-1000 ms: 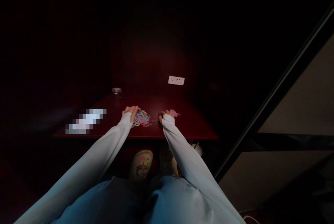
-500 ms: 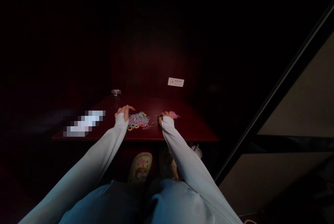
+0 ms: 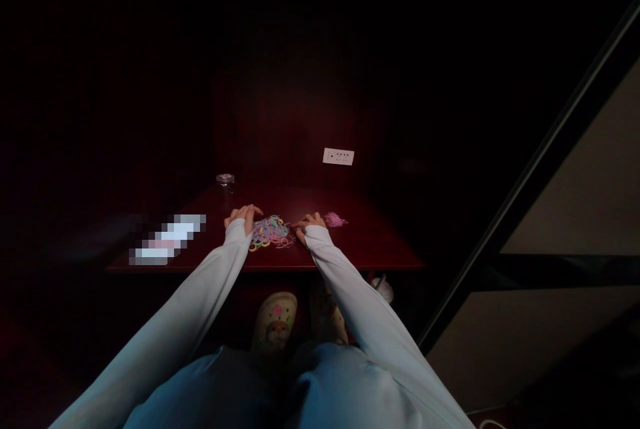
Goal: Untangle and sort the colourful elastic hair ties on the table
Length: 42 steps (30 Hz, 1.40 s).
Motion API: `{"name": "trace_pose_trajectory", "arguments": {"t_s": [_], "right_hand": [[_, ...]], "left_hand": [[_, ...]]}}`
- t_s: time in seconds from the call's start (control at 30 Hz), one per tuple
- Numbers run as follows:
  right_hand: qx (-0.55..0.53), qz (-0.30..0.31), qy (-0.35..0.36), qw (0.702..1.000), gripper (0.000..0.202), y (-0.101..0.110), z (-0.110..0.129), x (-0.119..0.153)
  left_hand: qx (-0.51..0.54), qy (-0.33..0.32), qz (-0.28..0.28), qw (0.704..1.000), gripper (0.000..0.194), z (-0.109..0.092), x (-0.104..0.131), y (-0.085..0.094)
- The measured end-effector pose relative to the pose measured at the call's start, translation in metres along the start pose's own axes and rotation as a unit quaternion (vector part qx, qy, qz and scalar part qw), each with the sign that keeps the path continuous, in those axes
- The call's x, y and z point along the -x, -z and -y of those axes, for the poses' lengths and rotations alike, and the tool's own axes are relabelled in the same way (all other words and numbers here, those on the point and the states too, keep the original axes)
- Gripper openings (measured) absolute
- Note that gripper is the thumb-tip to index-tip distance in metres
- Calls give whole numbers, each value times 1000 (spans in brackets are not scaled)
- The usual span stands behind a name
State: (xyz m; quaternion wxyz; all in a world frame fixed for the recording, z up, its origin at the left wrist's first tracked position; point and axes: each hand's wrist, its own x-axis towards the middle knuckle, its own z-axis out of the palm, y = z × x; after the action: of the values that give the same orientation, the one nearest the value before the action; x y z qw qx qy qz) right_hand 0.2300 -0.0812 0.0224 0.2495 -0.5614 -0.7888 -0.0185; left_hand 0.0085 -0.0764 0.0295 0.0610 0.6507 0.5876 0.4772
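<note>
A mixed heap of small pastel elastic hair ties (image 3: 271, 232) lies near the front of the dark red tabletop. My left hand (image 3: 242, 217) rests at the heap's left edge, its index finger stretched over the back of it and nothing seen in its grasp. From the other side my right hand (image 3: 309, 223) reaches in, index finger extended to the heap's right edge; it appears to hold nothing. Beyond my right hand sits a smaller pile of pink hair ties (image 3: 335, 220), apart from the mixed heap.
A clear lidded jar (image 3: 225, 182) stands at the table's back left. A blurred-out bright flat object (image 3: 175, 240) lies on the left. The table's front edge (image 3: 280, 268) runs above my clogs (image 3: 276, 322). A wall socket (image 3: 339, 156) is behind.
My right hand has moved left from the pink pile to the mixed heap, leaving the pink pile fully visible. My left hand stays beside the heap. The view has shifted slightly.
</note>
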Motion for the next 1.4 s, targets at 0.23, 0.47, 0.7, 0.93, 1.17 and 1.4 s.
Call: {"name": "trace_pose_trajectory", "arguments": {"t_s": [0.23,0.47,0.7,0.93,1.17,1.4], "right_hand": [[19,-23,-31,999,30,-1,-3,0],[12,-45,-43,998,34,2,-4,1],[1,-26,-29,999,32,-2,-6,2],[11,-16,-38,999,33,3,-1,3],[28,7,-43,999,43,1,-2,0],[32,26,-54,998,40,0,-2,1]], "left_hand": [[12,-2,7,1000,53,4,-2,-2],[20,-2,0,1000,56,3,-1,-3],[6,-8,8,1000,57,1,0,-2],[-128,-205,96,966,26,-17,8,-15],[-161,-268,154,937,30,-14,5,-39],[-199,-244,182,932,30,-8,4,-51]]}}
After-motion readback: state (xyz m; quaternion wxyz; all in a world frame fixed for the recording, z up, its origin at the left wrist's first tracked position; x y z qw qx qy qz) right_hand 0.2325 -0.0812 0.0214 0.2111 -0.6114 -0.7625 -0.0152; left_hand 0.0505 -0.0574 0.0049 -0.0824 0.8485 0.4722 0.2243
